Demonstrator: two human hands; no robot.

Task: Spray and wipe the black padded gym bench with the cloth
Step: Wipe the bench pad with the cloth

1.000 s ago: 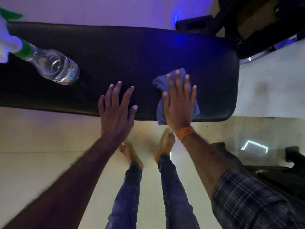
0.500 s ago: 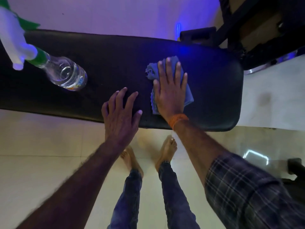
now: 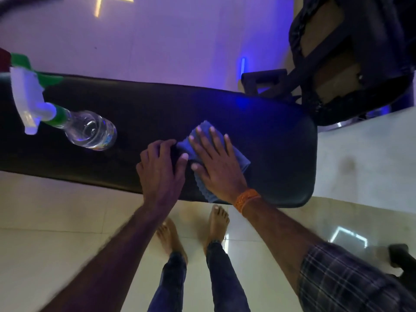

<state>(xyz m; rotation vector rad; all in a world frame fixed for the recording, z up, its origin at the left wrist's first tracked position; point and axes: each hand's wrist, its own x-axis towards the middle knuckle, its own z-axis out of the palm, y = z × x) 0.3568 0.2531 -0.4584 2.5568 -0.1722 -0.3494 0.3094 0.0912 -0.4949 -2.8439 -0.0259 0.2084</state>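
Observation:
The black padded bench runs across the view from left to right. A blue cloth lies on its right half. My right hand, with an orange band at the wrist, presses flat on the cloth, fingers spread. My left hand rests on the pad just left of it. Its fingers are curled at the cloth's left edge and its thumb touches the cloth. A clear spray bottle with a white and green trigger head stands on the bench's left part, apart from both hands.
Black gym equipment stands past the bench's right end. Pale tiled floor lies in front of the bench, with my bare feet below the near edge. A dark object sits on the floor at the right.
My left hand has slid right and curled its flat fingers against the cloth's edge. My right hand has shifted slightly with the cloth and still presses on it.

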